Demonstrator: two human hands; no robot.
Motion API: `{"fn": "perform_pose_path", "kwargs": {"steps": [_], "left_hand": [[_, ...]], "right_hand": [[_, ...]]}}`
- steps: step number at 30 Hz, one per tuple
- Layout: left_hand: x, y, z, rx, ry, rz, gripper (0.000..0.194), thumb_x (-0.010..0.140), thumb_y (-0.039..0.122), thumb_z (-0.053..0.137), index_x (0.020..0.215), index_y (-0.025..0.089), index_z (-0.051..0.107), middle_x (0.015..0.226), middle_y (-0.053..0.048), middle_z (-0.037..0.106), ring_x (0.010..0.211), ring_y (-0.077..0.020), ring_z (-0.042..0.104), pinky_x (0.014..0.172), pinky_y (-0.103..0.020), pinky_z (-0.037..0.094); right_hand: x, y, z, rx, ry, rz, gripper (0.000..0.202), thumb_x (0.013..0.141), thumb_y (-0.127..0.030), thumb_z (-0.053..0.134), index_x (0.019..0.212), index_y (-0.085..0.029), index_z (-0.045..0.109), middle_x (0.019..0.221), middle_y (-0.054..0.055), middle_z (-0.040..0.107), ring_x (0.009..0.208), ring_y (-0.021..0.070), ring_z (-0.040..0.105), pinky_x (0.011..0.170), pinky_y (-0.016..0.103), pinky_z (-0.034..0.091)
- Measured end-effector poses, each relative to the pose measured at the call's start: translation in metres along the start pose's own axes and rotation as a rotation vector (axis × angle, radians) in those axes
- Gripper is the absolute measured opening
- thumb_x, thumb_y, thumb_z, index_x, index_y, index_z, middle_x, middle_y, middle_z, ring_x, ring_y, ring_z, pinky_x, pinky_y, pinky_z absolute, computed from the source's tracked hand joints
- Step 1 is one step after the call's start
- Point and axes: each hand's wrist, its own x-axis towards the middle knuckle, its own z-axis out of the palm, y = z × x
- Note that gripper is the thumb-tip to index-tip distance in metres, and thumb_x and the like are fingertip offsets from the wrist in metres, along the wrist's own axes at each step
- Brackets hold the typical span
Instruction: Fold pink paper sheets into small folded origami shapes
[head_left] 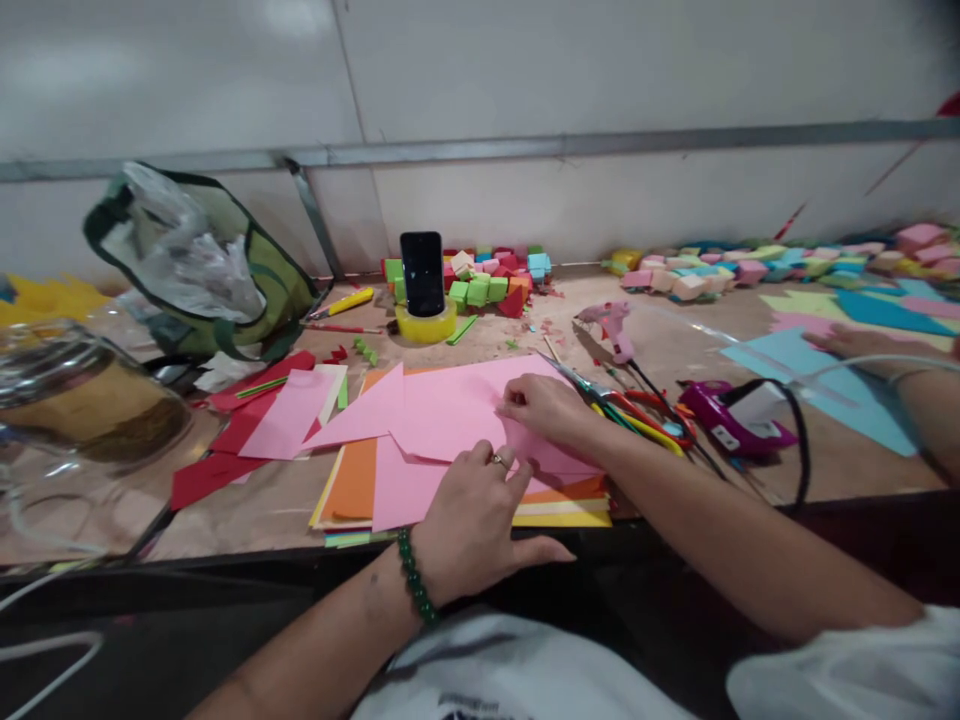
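A sheet of pink paper [450, 405] lies on a stack of coloured paper at the table's front edge. My left hand [472, 515], with a ring and a green bead bracelet, rests its bent fingertips on the near part of the pink paper, its thumb stretched out to the side. Farther up the sheet, my right hand [547, 408] is closed, thumb and forefinger pinched together at the paper; part of the sheet is hidden under it. Orange sheets [352, 480] and yellow sheets stick out below the pink ones. Scissors [600, 390] lie just right of my right hand.
A pink glue gun [616, 330] and a purple power strip [731, 420] lie to the right. A phone [423, 272] stands in a yellow tape roll [426, 322] before folded paper pieces. Left are a bag [274, 290] and a jar [97, 400]. Another person's hand [844, 342] touches blue paper.
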Motion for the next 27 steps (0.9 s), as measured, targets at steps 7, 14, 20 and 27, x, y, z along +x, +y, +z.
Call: {"fn": "perform_pose_path", "kwargs": {"steps": [7,14,20,27], "left_hand": [[-0.006,0.001,0.007,-0.018,0.019,-0.016,0.089,0.070,0.083,0.036,0.124,0.014,0.053,0.105,-0.012,0.058,0.096,-0.0299,0.048,0.087,-0.044,0.040],[-0.005,-0.003,0.005,0.044,0.064,0.022,0.089,0.069,0.085,0.032,0.120,0.017,0.058,0.110,-0.012,0.059,0.104,-0.0320,0.047,0.105,-0.056,0.020],[-0.004,-0.005,0.006,0.074,0.048,0.038,0.094,0.069,0.085,0.032,0.130,0.015,0.051,0.110,-0.012,0.058,0.104,-0.0317,0.047,0.107,-0.057,0.015],[-0.007,-0.005,0.006,0.077,0.045,0.050,0.098,0.068,0.087,0.029,0.133,0.015,0.048,0.112,-0.012,0.059,0.105,-0.0315,0.048,0.108,-0.058,0.011]], "right_hand": [[-0.005,0.001,0.005,-0.066,0.098,-0.026,0.032,0.084,-0.034,0.057,0.112,-0.017,0.059,0.093,0.008,0.068,0.077,0.0184,0.058,0.063,0.026,0.037],[-0.045,0.009,-0.018,0.031,-0.059,-0.591,0.025,0.075,0.002,0.053,0.072,-0.016,0.070,0.082,0.006,0.070,0.087,0.0177,0.057,0.077,0.027,0.045],[-0.083,0.024,-0.013,-0.085,-0.042,-0.682,0.030,0.081,0.001,0.047,0.090,-0.015,0.070,0.091,0.008,0.071,0.091,0.0183,0.058,0.079,0.030,0.049],[-0.092,0.024,-0.004,-0.219,0.024,-0.674,0.023,0.085,-0.004,0.049,0.094,-0.013,0.069,0.093,0.008,0.070,0.085,0.0180,0.061,0.072,0.029,0.051]]}}
